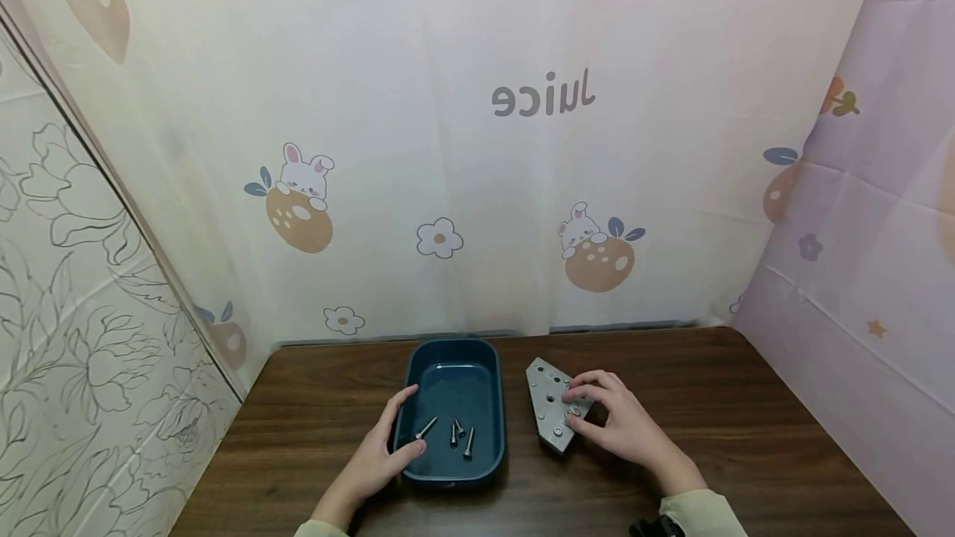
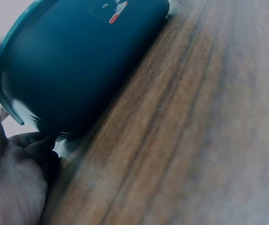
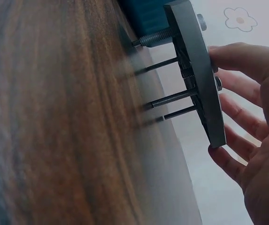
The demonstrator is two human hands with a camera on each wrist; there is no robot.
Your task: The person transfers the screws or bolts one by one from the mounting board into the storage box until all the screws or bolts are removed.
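Tray (image 1: 448, 396): left rim grasped by left hand (image 1: 380, 450); loose bolts (image 1: 468, 443) lie inside, toward the front edge. Open table (image 1: 519, 454) separates tray from metal plate (image 1: 544, 417) at right. Right hand (image 1: 622, 421) touches plate top; pinch cannot be determined.

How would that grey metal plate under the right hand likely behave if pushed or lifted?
The metal plate looks thick and solid, so probably stiff and heavy for its size. Bolts jut from its underside, so pushing might make it rock.
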